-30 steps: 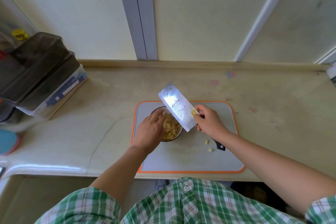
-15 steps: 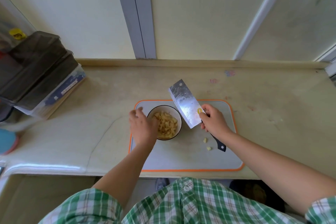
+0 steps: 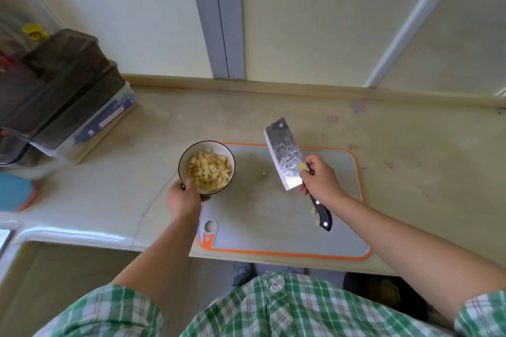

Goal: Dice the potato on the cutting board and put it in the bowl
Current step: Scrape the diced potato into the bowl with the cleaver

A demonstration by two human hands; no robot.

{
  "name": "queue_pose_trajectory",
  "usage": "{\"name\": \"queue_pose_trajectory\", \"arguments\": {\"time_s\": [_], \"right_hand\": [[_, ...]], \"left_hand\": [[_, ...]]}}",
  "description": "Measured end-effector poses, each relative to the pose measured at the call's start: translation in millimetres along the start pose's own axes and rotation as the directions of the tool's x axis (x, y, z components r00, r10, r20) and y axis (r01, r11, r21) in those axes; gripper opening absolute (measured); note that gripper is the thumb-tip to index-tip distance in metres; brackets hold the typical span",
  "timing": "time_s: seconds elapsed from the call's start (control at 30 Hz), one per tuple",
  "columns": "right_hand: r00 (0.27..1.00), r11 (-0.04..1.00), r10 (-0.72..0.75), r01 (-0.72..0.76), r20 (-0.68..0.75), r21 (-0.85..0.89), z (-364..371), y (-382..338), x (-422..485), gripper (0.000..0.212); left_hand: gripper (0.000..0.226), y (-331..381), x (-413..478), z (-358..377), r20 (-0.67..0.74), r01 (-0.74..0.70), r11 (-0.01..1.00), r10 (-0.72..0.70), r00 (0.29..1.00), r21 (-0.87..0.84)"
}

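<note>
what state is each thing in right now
bowl: upright, holds diced potato, at the board's left edge
diced potato: mostly in the bowl
stray potato bits: loose on the board
cutting board: flat on the counter
cleaver: raised, tilted
left hand: gripping the bowl's rim
right hand: gripping the cleaver

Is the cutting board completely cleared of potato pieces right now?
No, a few small potato pieces lie on the cutting board near the knife handle, outside the bowl.
</note>
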State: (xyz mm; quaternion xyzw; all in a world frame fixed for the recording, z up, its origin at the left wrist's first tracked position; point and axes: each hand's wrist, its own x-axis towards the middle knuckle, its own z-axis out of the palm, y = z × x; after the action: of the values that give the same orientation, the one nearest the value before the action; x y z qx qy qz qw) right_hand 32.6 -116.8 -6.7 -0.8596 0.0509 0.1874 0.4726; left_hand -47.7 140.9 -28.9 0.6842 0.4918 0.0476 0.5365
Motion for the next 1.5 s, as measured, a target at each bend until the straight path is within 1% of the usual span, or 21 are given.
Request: {"name": "queue_pose_trajectory", "arguments": {"time_s": [0.07, 0.17, 0.3, 0.37, 0.47, 0.53, 0.63, 0.77, 0.83, 0.9, 0.93, 1.0, 1.07, 1.1, 1.2, 1.27, 1.33, 1.37, 1.4, 1.47, 1.5], "right_hand": [[0.997, 0.998, 0.038, -0.042, 0.068, 0.056, 23.2, -9.7, 2.1, 0.012], [0.979, 0.987, 0.081, -0.105, 0.187, 0.121, 62.7, -25.1, 2.8, 0.019], [0.967, 0.982, 0.123, -0.152, 0.223, 0.116, 107.6, -35.7, 4.6, 0.02], [0.971, 0.981, 0.154, -0.172, 0.184, 0.088, 117.4, -35.2, 5.6, 0.025], [0.974, 0.975, 0.222, -0.223, 0.044, 0.014, 111.3, -28.1, 2.0, 0.023], [0.958, 0.958, 0.279, -0.274, -0.062, 0.085, 100.4, -17.1, -3.3, 0.024], [0.908, 0.915, 0.382, -0.347, -0.169, 0.203, 81.6, 2.6, -13.5, 0.018], [0.846, 0.912, 0.41, -0.38, -0.341, 0.154, 64.1, 17.0, -32.9, 0.016], [0.84, 0.919, 0.394, -0.358, -0.372, 0.166, 65.6, 17.7, -40.2, 0.017], [0.876, 0.939, 0.338, -0.287, -0.346, 0.19, 73.7, 16.2, -41.1, 0.018], [0.9, 0.956, 0.286, -0.246, -0.329, 0.158, 79.5, 14.0, -40.4, 0.018], [0.954, 0.975, 0.211, -0.189, -0.214, 0.116, 92.1, 5.6, -36.7, 0.018], [0.97, 0.976, 0.194, -0.177, -0.149, 0.124, 104.5, 3.0, -31.5, 0.024], [0.964, 0.971, 0.224, -0.208, -0.142, 0.119, 105.8, 2.2, -30.9, 0.028], [0.909, 0.947, 0.318, -0.291, -0.271, 0.134, 90.9, 18.4, -34.9, 0.029], [0.856, 0.918, 0.389, -0.327, -0.341, 0.226, 69.1, 35.7, -43.2, 0.024], [0.816, 0.87, 0.471, -0.366, -0.336, 0.331, 46.7, 52.1, -55.3, 0.022], [0.817, 0.853, 0.488, -0.373, -0.307, 0.364, 37.1, 58.9, -60.2, 0.021], [0.842, 0.855, 0.469, -0.355, -0.269, 0.379, 29.5, 66.2, -62.6, 0.021], [0.903, 0.876, 0.382, -0.286, -0.196, 0.388, 15.6, 68.8, -63.5, 0.02], [0.926, 0.896, 0.327, -0.242, -0.185, 0.372, 8.9, 67.2, -61.7, 0.019]], "left_hand": [[0.023, -1.5, 11.0, -12.0, -0.037, 0.003, 1.0, -0.003, 0.999, -0.001], [0.025, -2.3, 22.2, -24.1, -0.024, 0.012, 1.0, -0.013, 1.0, -0.015], [0.022, 1.7, 24.4, -33.8, 0.031, -0.001, 1.0, 0.002, 1.0, -0.022], [0.023, 2.5, 27.3, -36.2, 0.055, -0.02, 1.0, 0.019, 0.998, 0.01], [0.026, 4.0, 33.4, -36.3, 0.095, -0.034, 0.997, 0.027, 0.995, 0.068], [0.026, 5.2, 36.8, -32.6, 0.126, -0.044, 0.996, 0.035, 0.991, 0.073], [0.027, 9.4, 38.4, -23.0, 0.17, -0.067, 0.994, 0.052, 0.984, 0.087], [0.028, 16.2, 32.6, -11.2, 0.235, -0.082, 0.995, 0.066, 0.97, 0.06], [0.029, 18.0, 27.7, -8.3, 0.267, -0.095, 0.993, 0.074, 0.961, 0.067], [0.029, 19.1, 23.7, -6.1, 0.283, -0.104, 0.991, 0.077, 0.956, 0.081], [0.029, 19.3, 22.3, -5.6, 0.285, -0.108, 0.99, 0.077, 0.955, 0.093], [0.027, 19.1, 21.2, -3.7, 0.289, -0.113, 0.99, 0.082, 0.954, 0.09], [0.024, 17.1, 22.5, -1.0, 0.295, -0.111, 0.992, 0.087, 0.951, 0.065], [0.024, 15.0, 23.1, 0.4, 0.302, -0.108, 0.993, 0.086, 0.949, 0.057], [0.023, 8.5, 21.8, 5.8, 0.333, -0.097, 0.994, 0.075, 0.94, 0.05], [0.024, 6.5, 18.1, 10.5, 0.343, -0.091, 0.995, 0.068, 0.937, 0.051], [0.025, 5.3, 12.9, 15.6, 0.344, -0.086, 0.994, 0.059, 0.937, 0.062], [0.026, 4.5, 10.9, 18.3, 0.343, -0.083, 0.994, 0.056, 0.938, 0.065], [0.027, 3.9, 8.4, 20.9, 0.341, -0.077, 0.995, 0.049, 0.939, 0.07], [0.026, 2.0, 4.0, 26.0, 0.341, -0.077, 0.994, 0.045, 0.939, 0.081], [0.024, 1.5, 1.4, 28.0, 0.344, -0.079, 0.994, 0.047, 0.938, 0.08]]}}
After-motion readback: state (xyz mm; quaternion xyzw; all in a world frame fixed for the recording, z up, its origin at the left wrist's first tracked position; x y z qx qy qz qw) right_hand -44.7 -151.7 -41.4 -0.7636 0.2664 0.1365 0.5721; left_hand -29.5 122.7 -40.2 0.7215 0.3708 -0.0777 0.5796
